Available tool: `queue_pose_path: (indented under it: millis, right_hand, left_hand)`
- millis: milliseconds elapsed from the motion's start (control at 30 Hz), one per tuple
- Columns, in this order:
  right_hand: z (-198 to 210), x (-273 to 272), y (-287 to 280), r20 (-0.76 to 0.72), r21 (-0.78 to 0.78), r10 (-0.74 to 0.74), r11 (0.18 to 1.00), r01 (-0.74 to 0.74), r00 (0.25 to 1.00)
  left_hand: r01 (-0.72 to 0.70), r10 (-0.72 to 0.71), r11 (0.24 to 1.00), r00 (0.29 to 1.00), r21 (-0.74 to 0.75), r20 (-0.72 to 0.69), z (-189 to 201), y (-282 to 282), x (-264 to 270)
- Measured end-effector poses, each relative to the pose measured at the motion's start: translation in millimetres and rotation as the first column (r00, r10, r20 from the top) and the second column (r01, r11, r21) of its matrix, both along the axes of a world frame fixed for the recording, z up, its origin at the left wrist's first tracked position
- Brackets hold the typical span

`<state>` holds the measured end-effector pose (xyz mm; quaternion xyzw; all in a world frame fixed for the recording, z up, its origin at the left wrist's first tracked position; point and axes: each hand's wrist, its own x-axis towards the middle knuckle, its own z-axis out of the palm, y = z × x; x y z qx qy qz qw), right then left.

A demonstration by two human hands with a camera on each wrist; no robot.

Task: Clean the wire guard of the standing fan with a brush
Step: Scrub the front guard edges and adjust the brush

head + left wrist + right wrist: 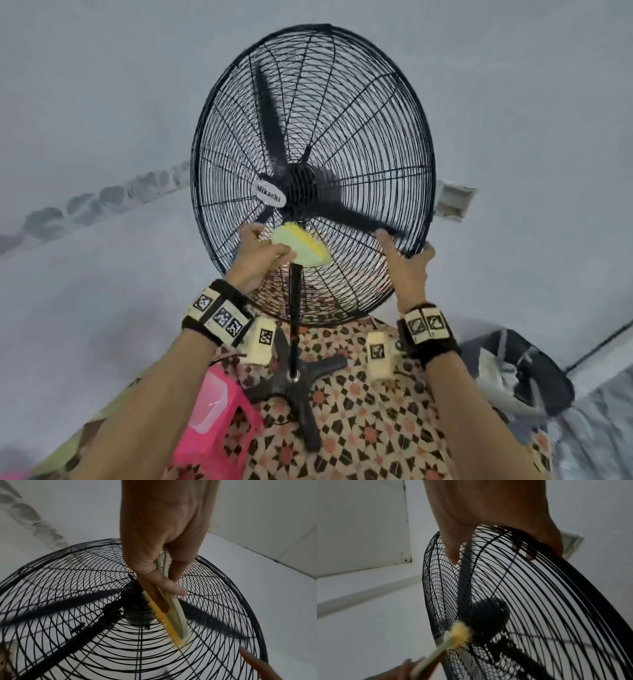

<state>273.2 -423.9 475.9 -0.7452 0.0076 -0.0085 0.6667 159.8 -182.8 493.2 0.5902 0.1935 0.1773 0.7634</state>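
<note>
A black standing fan with a round wire guard faces me, its blades and hub behind the wires. My left hand grips a pale green brush with yellow bristles, which lie against the guard just below the hub. In the left wrist view the fingers curl round the brush handle and the bristles touch the wire guard. My right hand grips the guard's lower right rim, fingers hooked through the wires. The right wrist view shows that hand on the rim and the blurred brush.
The fan's pole and cross-shaped base stand on a patterned floor covering. A pink plastic stool is at the lower left. A dark bag with pale contents lies at the right. A grey wall is behind the fan.
</note>
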Motion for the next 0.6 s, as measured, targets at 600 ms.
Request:
queue_pose_path:
  millis: [600]
  right_hand:
    - [-11, 17, -4, 0.188, -0.041, -0.063, 0.997, 0.072, 0.980]
  left_hand:
    - [-0.137, 0.129, 0.981, 0.989, 0.135, 0.068, -7, 24, 18]
